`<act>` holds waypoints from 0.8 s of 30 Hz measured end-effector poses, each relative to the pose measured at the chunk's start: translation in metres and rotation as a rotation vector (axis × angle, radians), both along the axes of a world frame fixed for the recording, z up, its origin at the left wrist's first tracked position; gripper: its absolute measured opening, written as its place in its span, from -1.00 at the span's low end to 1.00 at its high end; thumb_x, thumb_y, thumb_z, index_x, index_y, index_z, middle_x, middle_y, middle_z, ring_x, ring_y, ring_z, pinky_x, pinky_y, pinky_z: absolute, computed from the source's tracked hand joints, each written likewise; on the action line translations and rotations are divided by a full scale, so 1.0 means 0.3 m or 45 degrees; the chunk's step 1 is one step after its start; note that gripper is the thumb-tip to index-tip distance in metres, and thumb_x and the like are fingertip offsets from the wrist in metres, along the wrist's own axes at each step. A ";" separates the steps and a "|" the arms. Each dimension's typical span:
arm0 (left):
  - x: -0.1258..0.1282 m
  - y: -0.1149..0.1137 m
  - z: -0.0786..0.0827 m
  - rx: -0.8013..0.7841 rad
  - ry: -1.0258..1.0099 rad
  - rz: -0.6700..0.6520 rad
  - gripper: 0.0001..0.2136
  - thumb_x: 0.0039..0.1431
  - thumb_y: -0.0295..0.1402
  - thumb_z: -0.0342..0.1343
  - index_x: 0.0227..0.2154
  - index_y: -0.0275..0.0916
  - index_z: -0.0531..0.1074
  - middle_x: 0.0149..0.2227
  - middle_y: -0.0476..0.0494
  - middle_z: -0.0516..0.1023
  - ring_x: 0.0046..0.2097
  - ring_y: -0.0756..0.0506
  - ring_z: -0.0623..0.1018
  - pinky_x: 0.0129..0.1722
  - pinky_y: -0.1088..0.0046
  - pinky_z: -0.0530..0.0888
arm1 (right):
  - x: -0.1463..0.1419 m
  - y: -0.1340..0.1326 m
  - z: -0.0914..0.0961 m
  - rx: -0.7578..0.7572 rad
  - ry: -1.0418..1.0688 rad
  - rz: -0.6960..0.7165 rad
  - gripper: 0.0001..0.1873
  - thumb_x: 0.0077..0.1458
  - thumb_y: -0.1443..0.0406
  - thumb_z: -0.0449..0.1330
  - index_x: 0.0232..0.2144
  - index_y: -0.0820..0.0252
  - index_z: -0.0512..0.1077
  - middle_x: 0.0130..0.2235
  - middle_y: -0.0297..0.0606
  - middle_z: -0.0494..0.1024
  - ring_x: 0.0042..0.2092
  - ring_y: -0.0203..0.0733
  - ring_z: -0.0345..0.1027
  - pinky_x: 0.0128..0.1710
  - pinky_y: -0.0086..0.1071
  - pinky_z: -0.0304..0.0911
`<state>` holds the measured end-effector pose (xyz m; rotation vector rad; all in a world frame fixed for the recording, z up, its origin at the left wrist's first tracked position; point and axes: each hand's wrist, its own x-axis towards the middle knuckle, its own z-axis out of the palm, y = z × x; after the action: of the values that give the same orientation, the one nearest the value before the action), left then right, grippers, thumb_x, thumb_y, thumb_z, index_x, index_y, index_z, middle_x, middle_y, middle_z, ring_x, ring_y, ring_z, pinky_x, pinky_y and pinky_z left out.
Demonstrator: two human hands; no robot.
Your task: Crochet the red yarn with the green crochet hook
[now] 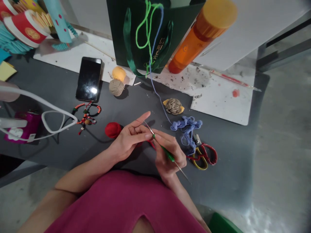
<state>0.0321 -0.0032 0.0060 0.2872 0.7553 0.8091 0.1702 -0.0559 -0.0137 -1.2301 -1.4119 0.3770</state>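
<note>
My right hand is shut on a green-handled crochet hook, whose steel tip reaches my left hand. The left fingers pinch a thin red strand near the hook's tip, and the index finger points up and away. A red yarn ball lies on the grey table just left of that hand. To the right of my right hand are a tangle of periwinkle-blue yarn and red-and-yellow-handled scissors. Whatever the hook's tip has caught is hidden by my fingers.
At the back stand a dark green paper bag with green yarn and a large orange bottle. A black phone, small yarn balls, a beaded cord and a white cable lie to the left.
</note>
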 end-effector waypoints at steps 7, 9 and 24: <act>-0.003 -0.003 -0.014 -0.070 -0.118 -0.044 -0.33 -0.06 -0.49 0.50 0.18 -0.17 0.51 -0.46 0.12 0.64 -0.39 0.08 0.56 -0.19 0.49 0.45 | -0.026 -0.002 0.011 -0.160 0.424 -0.024 -0.89 0.33 0.34 0.20 -0.15 0.06 0.52 -0.22 -0.27 0.76 -0.43 -0.23 0.62 -0.52 -0.37 0.45; -0.006 -0.001 -0.015 -0.086 -0.129 -0.065 -0.32 -0.07 -0.49 0.51 0.18 -0.15 0.51 -0.45 0.11 0.65 -0.39 0.09 0.56 -0.19 0.49 0.44 | -0.028 -0.003 0.011 -0.139 0.417 -0.093 -0.92 0.35 0.30 0.18 -0.15 0.05 0.49 -0.27 -0.29 0.74 -0.49 -0.26 0.57 -0.58 -0.40 0.39; -0.017 0.015 -0.010 -0.035 -0.171 -0.165 -0.57 0.01 -0.42 0.46 0.00 -0.12 0.65 -0.50 0.09 0.51 -0.44 0.07 0.42 -0.29 0.49 0.35 | -0.015 0.007 0.035 -0.185 0.503 -0.034 -0.88 0.44 0.28 0.04 -0.11 -0.04 0.37 -0.35 -0.35 0.73 -0.58 -0.23 0.51 -0.67 -0.38 0.26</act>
<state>0.0270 0.0014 0.0030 0.2516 0.6151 0.6881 0.1658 -0.0538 -0.0032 -1.2099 -1.0420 0.6742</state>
